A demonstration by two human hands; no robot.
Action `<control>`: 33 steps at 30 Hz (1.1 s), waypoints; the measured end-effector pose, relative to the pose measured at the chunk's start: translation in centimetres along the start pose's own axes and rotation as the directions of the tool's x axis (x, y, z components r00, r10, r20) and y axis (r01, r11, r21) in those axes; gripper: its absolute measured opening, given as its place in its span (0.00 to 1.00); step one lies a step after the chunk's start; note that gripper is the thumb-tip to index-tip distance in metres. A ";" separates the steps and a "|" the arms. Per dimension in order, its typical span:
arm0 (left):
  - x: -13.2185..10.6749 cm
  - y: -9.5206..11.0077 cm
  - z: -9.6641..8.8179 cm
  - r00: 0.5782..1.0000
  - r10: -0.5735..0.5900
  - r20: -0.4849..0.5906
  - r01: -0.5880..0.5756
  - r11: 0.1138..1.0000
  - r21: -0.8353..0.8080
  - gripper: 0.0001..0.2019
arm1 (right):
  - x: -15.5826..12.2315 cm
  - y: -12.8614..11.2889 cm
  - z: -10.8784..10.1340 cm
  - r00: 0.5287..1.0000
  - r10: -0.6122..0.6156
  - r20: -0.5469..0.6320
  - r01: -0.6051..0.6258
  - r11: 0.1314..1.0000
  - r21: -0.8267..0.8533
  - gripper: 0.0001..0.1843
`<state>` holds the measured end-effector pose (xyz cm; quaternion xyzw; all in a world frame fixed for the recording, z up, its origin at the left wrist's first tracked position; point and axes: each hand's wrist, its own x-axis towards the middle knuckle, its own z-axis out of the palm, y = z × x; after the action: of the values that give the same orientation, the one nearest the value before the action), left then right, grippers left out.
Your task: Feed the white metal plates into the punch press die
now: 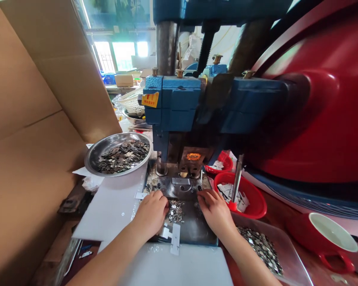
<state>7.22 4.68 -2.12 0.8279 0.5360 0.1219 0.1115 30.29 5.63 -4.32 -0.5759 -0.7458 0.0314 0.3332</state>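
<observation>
Both my hands rest at the front of a blue press (179,103), on either side of its steel die (181,187). My left hand (152,209) is closed, fingers curled, left of a small heap of tiny metal pieces (176,211); what its fingertips hold, if anything, is hidden. Beyond it, a white strip (141,196) sticks out to the left. My right hand (214,210) has its fingers bent together by the die's right edge, and I cannot make out anything in them. White metal plates (175,239) lie in front of the heap.
On the left stands a steel bowl (91,159) of flat metal parts beside tall cardboard (32,171). At right are a red basket (261,204) of white plates, a clear bin (292,254) of small pieces, a red mug (307,234) and a large red wheel cover (322,119).
</observation>
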 end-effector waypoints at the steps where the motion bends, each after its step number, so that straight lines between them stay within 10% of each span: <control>1: -0.1 0.0 0.0 1.000 -0.004 0.000 0.004 1.000 -0.014 0.05 | 0.0 0.0 0.1 0.999 -0.030 0.015 0.031 0.999 -0.038 0.12; 14: -0.9 -0.1 0.0 0.994 0.057 -0.094 -0.086 0.934 -0.347 0.05 | -0.7 0.3 1.1 0.996 -0.075 0.056 0.078 0.996 -0.051 0.11; 26: 0.6 -1.1 -0.6 0.937 -0.351 0.000 0.225 0.599 -0.769 0.14 | 5.8 -3.6 2.0 0.989 -0.106 -0.102 0.104 0.994 -0.023 0.11; 33: 3.4 -0.8 -3.1 0.941 -0.311 -0.137 0.132 0.707 -0.695 0.08 | 4.3 -3.8 0.8 0.978 -0.210 -0.013 0.206 0.965 -0.160 0.11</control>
<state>6.89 8.22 0.81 0.6379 0.5603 0.3944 0.3516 26.17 8.40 -1.27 -0.5194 -0.7972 -0.0714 0.2992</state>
